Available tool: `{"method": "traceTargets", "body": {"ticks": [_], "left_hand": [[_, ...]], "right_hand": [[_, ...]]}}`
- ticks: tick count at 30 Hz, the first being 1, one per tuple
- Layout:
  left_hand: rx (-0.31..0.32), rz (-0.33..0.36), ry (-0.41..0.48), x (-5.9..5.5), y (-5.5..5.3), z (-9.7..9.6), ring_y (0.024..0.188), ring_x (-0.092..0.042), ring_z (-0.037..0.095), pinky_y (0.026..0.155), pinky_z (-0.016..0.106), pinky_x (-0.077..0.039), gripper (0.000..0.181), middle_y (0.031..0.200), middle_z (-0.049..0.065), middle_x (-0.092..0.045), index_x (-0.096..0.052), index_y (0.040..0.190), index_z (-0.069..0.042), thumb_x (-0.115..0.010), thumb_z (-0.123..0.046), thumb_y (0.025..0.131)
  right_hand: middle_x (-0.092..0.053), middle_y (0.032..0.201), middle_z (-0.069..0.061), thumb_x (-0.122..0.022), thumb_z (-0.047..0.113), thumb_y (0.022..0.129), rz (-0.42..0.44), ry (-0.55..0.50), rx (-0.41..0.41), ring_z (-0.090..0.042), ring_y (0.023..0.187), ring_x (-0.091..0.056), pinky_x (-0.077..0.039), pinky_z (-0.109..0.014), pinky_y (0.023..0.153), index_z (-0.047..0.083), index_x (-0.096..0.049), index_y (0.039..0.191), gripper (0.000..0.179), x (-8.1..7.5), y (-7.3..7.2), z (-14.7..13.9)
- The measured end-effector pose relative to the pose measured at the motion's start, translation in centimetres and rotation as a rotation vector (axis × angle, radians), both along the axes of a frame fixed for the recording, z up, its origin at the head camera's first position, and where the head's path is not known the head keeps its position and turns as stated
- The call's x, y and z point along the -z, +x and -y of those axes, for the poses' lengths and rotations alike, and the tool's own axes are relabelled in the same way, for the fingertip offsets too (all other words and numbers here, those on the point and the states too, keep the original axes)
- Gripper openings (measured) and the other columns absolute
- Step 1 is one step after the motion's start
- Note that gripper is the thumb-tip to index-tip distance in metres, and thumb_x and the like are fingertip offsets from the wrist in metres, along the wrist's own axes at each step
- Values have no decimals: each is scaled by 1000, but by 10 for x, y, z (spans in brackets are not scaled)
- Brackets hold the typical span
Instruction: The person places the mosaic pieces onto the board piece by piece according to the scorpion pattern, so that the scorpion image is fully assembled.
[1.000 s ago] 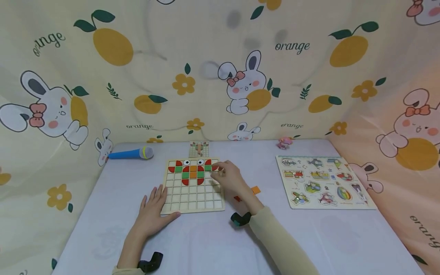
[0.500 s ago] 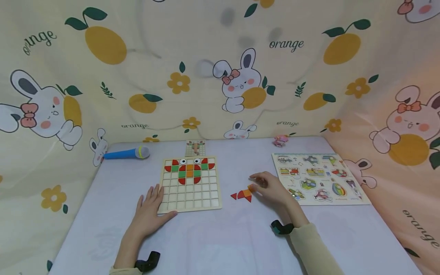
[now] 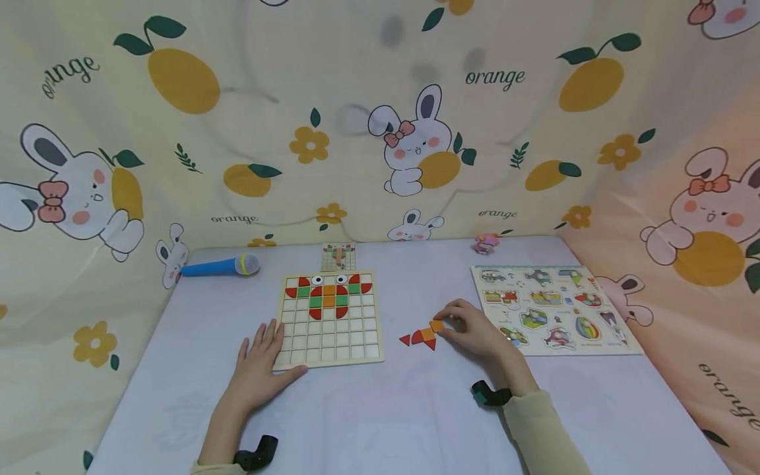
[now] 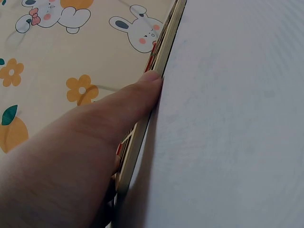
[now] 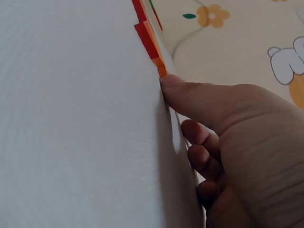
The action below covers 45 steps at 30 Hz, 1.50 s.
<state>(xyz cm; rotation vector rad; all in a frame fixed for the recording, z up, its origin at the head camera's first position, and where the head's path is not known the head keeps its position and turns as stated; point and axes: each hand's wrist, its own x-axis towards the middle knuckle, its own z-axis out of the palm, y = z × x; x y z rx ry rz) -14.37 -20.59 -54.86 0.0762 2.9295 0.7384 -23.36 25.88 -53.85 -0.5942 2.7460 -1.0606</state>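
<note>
A wooden grid board (image 3: 330, 343) lies left of centre, its upper rows filled with red, green and orange tiles and two eye tiles. My left hand (image 3: 261, 359) rests at the board's lower left corner with fingers spread; its thumb (image 4: 149, 80) lies along the near edge in the left wrist view. To the right, my right hand (image 3: 475, 330) pinches an orange square tile (image 3: 437, 326) between thumb and index finger, low over the table. Beside it lie another orange tile (image 3: 427, 334), a red rounded tile (image 3: 417, 337) and red triangle tiles (image 3: 405, 340).
A small pattern card (image 3: 339, 256) stands behind the board. At the back left lies a blue toy microphone (image 3: 216, 266). A picture puzzle board (image 3: 558, 310) lies right of my right hand, and a small pink toy (image 3: 486, 244) sits at the back edge.
My right hand has left the grid board's right side, moved right to the loose tiles and closed its fingertips on an orange square tile. My left hand has stayed at the board.
</note>
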Motion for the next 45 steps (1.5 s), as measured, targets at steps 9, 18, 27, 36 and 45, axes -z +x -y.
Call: {"method": "traceTargets", "body": {"ticks": [9,18,27,36,45], "left_hand": [[2,15,1,-1,0,1,163,-2,46,127,70,4,119,175,24,-12,-22,167,2,-69,-74,88],[1,-1,5,4,-3,0,163,-3,46,127,70,3,119,175,24,-14,-24,167,1,-69,-75,87],[10,9,-1,5,-3,0,163,-2,45,127,70,3,120,176,22,-12,-22,167,0,-67,-77,88],[7,-7,11,0,-1,2,163,-2,46,127,70,4,119,175,23,-12,-22,166,2,-67,-75,89],[15,13,5,-3,0,2,163,-2,46,127,71,4,120,175,23,-12,-21,166,2,-66,-77,89]], "right_hand": [[-68,121,-2,-82,26,96,-20,8,64,-23,112,-61,-55,-48,103,17,-76,118,24,-2,0,10],[-68,114,-5,-82,26,96,-32,8,71,-22,100,-58,-53,-38,87,10,-78,115,25,-18,-16,73],[-69,114,-7,-80,25,98,-88,-59,-46,-20,100,-61,-55,-35,87,8,-78,117,26,-21,-24,165],[-70,112,-6,-78,30,99,-107,-51,-77,-21,101,-62,-54,-37,89,9,-79,119,29,-16,-30,219],[-65,119,-10,-80,31,97,-59,-19,-8,-25,108,-60,-52,-45,95,14,-79,117,26,-6,-33,235]]}}
